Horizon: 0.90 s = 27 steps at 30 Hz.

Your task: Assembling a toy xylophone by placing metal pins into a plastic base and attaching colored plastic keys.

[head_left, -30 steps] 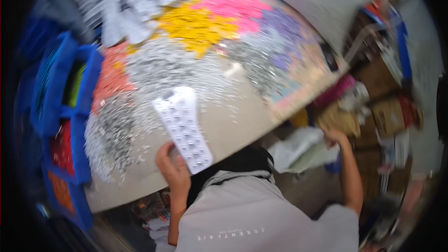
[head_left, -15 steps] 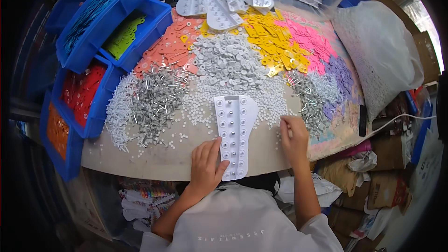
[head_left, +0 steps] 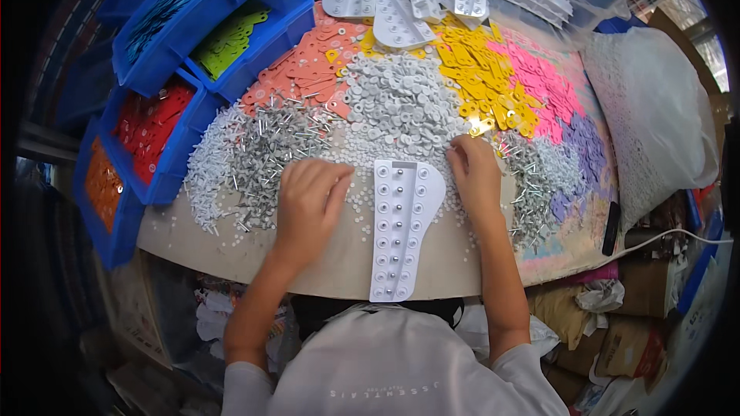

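A white plastic tray (head_left: 399,250) stands upright-on in front of me at the table's near edge. Rows of round seats run down its two sides, and small silver pins line its middle channel. To its left, my left hand (head_left: 308,200) is closed loosely over the small white discs, thumb near forefinger. To its upper right, my right hand (head_left: 474,166) has its fingertips pinched at the edge of the white round caps (head_left: 393,100). Whatever either hand holds is too small or hidden. Neither hand touches the tray.
Metal pins (head_left: 277,150) and white pegs (head_left: 208,173) lie left; more pins (head_left: 528,189) lie right. Coral (head_left: 308,62), yellow (head_left: 482,62), pink (head_left: 543,85) and purple pieces (head_left: 590,154) ring the back. Blue bins (head_left: 204,112) stand left, a plastic sack (head_left: 655,100) right.
My left hand has left the tray and moved up and left over the discs. My right hand has reached farther away to the white caps. The whole view has shifted slightly.
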{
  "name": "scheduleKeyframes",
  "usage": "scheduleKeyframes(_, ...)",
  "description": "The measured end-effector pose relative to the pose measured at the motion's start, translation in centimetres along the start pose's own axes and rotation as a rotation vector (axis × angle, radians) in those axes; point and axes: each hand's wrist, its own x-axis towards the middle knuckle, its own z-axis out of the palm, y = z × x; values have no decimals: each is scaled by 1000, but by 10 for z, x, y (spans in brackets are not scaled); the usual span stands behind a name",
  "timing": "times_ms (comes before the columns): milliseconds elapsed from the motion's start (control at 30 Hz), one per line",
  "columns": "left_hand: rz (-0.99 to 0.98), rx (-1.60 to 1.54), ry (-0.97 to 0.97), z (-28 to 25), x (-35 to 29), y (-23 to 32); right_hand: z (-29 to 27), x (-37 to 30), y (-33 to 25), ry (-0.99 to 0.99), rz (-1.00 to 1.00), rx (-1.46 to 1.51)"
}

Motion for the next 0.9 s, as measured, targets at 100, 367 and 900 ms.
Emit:
scheduleKeyframes(100, 114, 93, -26, 12, 45, -20, 8, -2, 6, 54, 30, 100)
scheduleKeyframes(367, 154, 288, -132, 51, 73, -67, 11, 0, 9, 65, 51, 186)
scheduleKeyframes(900, -281, -213, -188, 29, 61, -28, 13, -3, 11, 40, 70, 180)
